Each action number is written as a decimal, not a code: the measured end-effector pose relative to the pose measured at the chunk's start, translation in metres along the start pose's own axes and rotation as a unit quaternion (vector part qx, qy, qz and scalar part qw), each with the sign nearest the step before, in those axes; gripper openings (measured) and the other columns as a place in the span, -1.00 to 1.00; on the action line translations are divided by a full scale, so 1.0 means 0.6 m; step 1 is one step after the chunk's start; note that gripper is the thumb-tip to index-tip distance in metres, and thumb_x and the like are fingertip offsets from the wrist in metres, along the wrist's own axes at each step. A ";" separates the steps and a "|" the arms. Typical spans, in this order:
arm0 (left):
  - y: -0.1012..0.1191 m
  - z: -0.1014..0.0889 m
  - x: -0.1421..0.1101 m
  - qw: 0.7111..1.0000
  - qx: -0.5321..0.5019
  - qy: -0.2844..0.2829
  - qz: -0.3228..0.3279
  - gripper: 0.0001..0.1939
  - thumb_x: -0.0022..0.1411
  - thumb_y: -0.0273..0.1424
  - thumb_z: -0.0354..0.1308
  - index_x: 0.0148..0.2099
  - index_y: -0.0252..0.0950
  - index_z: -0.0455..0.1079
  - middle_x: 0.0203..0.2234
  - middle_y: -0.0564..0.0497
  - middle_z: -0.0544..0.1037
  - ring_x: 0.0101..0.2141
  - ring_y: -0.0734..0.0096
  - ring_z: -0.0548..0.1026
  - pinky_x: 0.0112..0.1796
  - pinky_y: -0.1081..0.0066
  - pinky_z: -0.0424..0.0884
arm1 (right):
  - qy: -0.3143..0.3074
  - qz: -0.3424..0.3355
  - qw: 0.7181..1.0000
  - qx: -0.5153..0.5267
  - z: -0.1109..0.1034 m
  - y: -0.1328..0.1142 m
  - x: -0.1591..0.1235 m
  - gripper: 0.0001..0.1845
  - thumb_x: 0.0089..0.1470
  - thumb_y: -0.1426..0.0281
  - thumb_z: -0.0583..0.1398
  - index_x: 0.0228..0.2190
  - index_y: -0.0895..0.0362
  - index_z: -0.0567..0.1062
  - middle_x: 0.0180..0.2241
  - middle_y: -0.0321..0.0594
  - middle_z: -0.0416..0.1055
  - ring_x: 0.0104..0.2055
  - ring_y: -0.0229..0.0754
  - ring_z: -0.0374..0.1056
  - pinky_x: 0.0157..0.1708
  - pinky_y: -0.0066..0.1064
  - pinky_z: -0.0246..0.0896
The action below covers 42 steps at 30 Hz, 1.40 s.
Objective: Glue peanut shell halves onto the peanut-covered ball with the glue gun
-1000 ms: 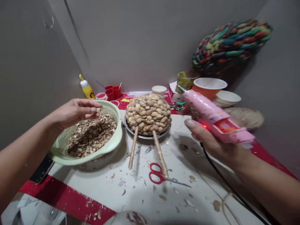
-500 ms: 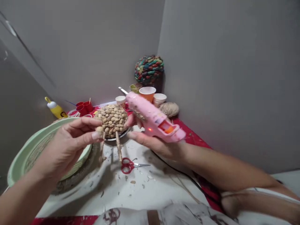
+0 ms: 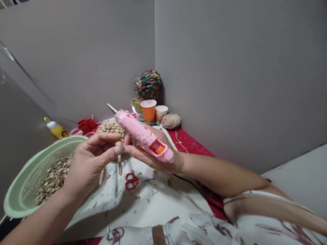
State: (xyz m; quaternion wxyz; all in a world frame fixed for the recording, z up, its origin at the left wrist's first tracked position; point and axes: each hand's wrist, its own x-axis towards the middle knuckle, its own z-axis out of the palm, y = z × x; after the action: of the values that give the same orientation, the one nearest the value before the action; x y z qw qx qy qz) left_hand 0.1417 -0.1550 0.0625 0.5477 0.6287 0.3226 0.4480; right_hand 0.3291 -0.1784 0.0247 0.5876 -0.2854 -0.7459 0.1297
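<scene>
My left hand [image 3: 89,160] is closed, pinching a small tan nutshell [image 3: 119,144] between thumb and fingertips. In my right hand [image 3: 155,160] is a pink hot glue gun [image 3: 140,132], its metal nozzle pointing up and left. My right thumb and finger reach close to the pinched shell; whether they touch it I cannot tell. Behind both hands stands a rounded piece covered in nutshells [image 3: 112,126], partly hidden, with stick-like tan legs [image 3: 120,165] below. Red-handled scissors [image 3: 131,181] lie on the white table surface just below the hands.
A green basket [image 3: 15,194] of loose shells stands at the left. Toward the back are red cups [image 3: 84,127], a yellow bottle [image 3: 57,130], an orange cup [image 3: 148,111], a twine ball [image 3: 171,121] and a multicoloured ball [image 3: 148,83]. The glue gun's black cord [image 3: 191,185] trails right; shell bits litter the table.
My hands have come together: the right, with the glue gun, moved left, and the left moved slightly right with the nutshell. The view has shifted, showing the shells in the basket.
</scene>
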 end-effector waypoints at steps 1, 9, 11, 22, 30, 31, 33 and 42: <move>0.001 0.001 0.000 1.000 -0.007 0.005 -0.001 -0.79 -0.04 -0.41 0.52 -0.30 -0.14 0.64 -0.41 0.10 0.66 -0.38 0.47 0.58 -0.26 0.52 0.55 | 0.006 -0.010 1.000 -0.018 0.000 0.001 0.001 -0.88 0.21 0.32 0.21 -0.28 0.11 0.39 -0.36 -0.27 0.41 -0.36 -0.30 0.36 -0.30 -0.37 0.41; 0.023 -0.018 0.001 0.995 -0.082 0.064 -0.010 -0.79 -0.04 -0.45 0.45 -0.33 -0.03 0.63 -0.30 0.15 0.65 -0.38 0.49 0.55 -0.32 0.55 0.56 | 0.063 0.036 0.985 -0.155 -0.027 0.077 0.028 -0.77 0.20 0.21 0.17 -0.37 0.09 0.28 -0.38 -0.22 0.36 -0.35 -0.20 0.28 -0.29 -0.28 0.26; 0.024 -0.023 0.006 0.992 -0.099 0.071 -0.025 -0.79 -0.04 -0.47 0.43 -0.33 -0.03 0.63 -0.29 0.14 0.63 -0.38 0.50 0.54 -0.32 0.57 0.56 | 0.073 0.069 0.985 -0.140 -0.038 0.100 0.036 -0.72 0.18 0.18 0.18 -0.38 0.09 0.26 -0.40 -0.24 0.32 -0.38 -0.21 0.23 -0.30 -0.28 0.20; 0.000 -0.036 0.022 0.981 -0.183 0.048 -0.049 -0.80 0.00 -0.51 0.42 -0.33 -0.09 0.62 -0.31 0.14 0.62 -0.39 0.59 0.54 -0.27 0.67 0.57 | -0.007 0.121 0.985 -0.125 -0.074 0.149 0.047 -0.78 0.05 0.25 0.19 -0.40 0.10 0.26 -0.41 -0.26 0.28 -0.36 -0.21 0.19 -0.27 -0.32 0.14; -0.028 -0.035 0.033 0.967 -0.242 0.054 -0.064 -0.64 -0.20 -0.48 0.58 -0.27 -0.23 0.63 -0.41 0.05 0.66 -0.46 0.54 0.60 -0.37 0.64 0.59 | -0.005 0.132 0.978 -0.161 -0.074 0.156 0.044 -0.78 0.02 0.29 0.18 -0.43 0.12 0.22 -0.44 -0.28 0.25 -0.38 -0.25 0.14 -0.29 -0.36 0.05; -0.029 -0.034 0.032 0.965 -0.246 0.053 -0.068 -0.63 -0.20 -0.48 0.59 -0.27 -0.24 0.63 -0.41 0.04 0.66 -0.46 0.53 0.61 -0.36 0.63 0.60 | -0.006 0.135 0.977 -0.162 -0.074 0.157 0.044 -0.78 0.02 0.29 0.19 -0.42 0.12 0.23 -0.44 -0.29 0.26 -0.38 -0.26 0.14 -0.30 -0.37 0.05; -0.030 -0.033 0.032 0.963 -0.255 0.046 -0.072 -0.63 -0.21 -0.49 0.59 -0.27 -0.25 0.63 -0.41 0.04 0.67 -0.45 0.51 0.62 -0.33 0.61 0.61 | -0.006 0.139 0.976 -0.165 -0.077 0.158 0.044 -0.78 0.00 0.30 0.20 -0.41 0.13 0.26 -0.44 -0.30 0.26 -0.40 -0.28 0.12 -0.32 -0.38 0.03; -0.034 -0.032 0.033 0.960 -0.269 0.023 -0.080 -0.66 -0.18 -0.50 0.58 -0.28 -0.27 0.62 -0.41 0.05 0.67 -0.42 0.50 0.64 -0.31 0.58 0.63 | 0.005 0.135 0.984 -0.117 -0.071 0.128 0.045 -0.67 0.13 0.14 0.23 -0.38 0.14 0.32 -0.37 -0.22 0.36 -0.31 -0.20 0.27 -0.22 -0.31 0.20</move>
State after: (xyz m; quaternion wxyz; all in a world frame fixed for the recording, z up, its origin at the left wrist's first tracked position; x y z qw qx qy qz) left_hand 0.1334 -0.1258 0.0465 0.7230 0.4200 0.2517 0.4874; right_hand 0.3865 -0.1073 0.0174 0.5307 -0.4509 -0.7078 0.1186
